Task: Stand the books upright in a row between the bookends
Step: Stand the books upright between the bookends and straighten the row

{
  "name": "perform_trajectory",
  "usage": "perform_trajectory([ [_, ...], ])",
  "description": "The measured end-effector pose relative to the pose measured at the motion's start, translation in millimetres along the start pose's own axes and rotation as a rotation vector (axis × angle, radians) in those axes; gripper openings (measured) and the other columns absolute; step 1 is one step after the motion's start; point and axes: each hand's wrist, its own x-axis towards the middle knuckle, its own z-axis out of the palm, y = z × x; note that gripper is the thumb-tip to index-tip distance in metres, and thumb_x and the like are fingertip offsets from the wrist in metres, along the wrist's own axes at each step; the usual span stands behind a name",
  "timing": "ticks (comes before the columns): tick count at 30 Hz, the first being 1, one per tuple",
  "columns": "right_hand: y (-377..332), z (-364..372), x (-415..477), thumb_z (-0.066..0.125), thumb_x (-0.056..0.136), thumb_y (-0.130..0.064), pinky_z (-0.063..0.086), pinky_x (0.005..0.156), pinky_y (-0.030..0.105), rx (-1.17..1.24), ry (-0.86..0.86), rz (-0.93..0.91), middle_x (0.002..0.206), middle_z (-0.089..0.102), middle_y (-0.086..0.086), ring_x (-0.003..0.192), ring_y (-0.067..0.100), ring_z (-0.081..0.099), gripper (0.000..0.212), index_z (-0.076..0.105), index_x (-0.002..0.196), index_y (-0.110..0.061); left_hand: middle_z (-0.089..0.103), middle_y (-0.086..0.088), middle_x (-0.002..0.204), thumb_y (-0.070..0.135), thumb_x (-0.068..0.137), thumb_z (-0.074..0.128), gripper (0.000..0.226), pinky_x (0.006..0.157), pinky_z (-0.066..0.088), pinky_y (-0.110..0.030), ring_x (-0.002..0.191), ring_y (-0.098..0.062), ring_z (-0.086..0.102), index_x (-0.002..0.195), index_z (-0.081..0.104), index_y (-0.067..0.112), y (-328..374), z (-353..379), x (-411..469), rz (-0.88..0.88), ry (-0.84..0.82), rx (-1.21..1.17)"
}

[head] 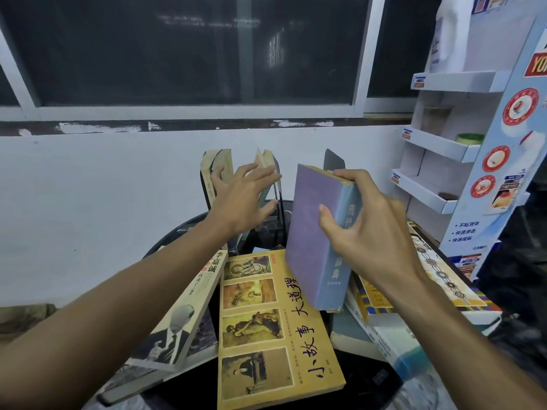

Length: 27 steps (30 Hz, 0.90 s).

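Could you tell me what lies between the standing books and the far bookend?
Head view: only bare gap between the standing books and the far bookend.

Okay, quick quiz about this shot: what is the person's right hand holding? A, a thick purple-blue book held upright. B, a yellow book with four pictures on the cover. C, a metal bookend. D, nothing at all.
A: the right hand has its grip closed round the spine of the thick purple-blue book, held upright above the table, while the yellow book lies flat below.
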Motion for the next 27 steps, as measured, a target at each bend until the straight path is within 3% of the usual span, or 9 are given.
perform_trajectory([
  [3, 2, 0, 1, 0.071, 0.09, -0.036, 0.054, 0.071, 0.033, -0.01, 0.015, -0.016, 0.101, 0.068, -0.004, 0.081, 0.017, 0.062, 0.043, 0.051, 0.128, -0.03, 0.043, 0.02, 0.154, 0.053, 0.092, 0.051, 0.056, 0.111, 0.019, -0.067, 0.148, -0.014, 0.03, 0.146, 0.044, 0.043, -6, 3, 0, 0.012, 0.024, -0.02],
  [8, 1, 1, 7, 0.071, 0.09, -0.035, 0.055, 0.069, 0.038, 0.019, 0.037, -0.035, 0.1, 0.067, -0.007, 0.079, 0.015, 0.062, 0.043, 0.05, 0.128, -0.032, 0.046, 0.021, 0.151, 0.046, 0.093, 0.061, 0.054, 0.11, 0.009, -0.061, 0.148, -0.012, 0.03, 0.145, 0.049, 0.041, -17, -3, -4, -0.033, 0.102, 0.064],
  [14, -11, 15, 23, 0.07, 0.091, -0.038, 0.055, 0.069, 0.032, 0.049, 0.022, -0.074, 0.102, 0.065, -0.007, 0.081, 0.009, 0.062, 0.045, 0.048, 0.13, -0.034, 0.049, 0.018, 0.149, 0.043, 0.093, 0.063, 0.055, 0.109, 0.008, -0.062, 0.146, -0.014, 0.033, 0.145, 0.049, 0.039, -36, -10, -13, -0.096, 0.144, 0.106],
  [21, -18, 51, 45, 0.068, 0.092, -0.037, 0.057, 0.079, 0.042, 0.08, 0.017, -0.124, 0.112, 0.064, -0.004, 0.092, 0.019, 0.063, 0.047, 0.046, 0.132, -0.031, 0.051, 0.013, 0.148, 0.041, 0.092, 0.065, 0.059, 0.109, 0.008, -0.063, 0.144, -0.016, 0.034, 0.148, 0.047, 0.034, -55, -13, -21, -0.145, 0.161, 0.133],
  [27, -19, 88, 72, 0.065, 0.093, -0.039, 0.056, 0.079, 0.04, 0.071, 0.03, -0.148, 0.115, 0.066, 0.002, 0.095, 0.024, 0.065, 0.049, 0.042, 0.136, -0.032, 0.048, 0.017, 0.147, 0.036, 0.094, 0.062, 0.056, 0.11, 0.007, -0.06, 0.143, -0.013, 0.037, 0.148, 0.045, 0.037, -63, -14, -25, -0.175, 0.168, 0.064],
])
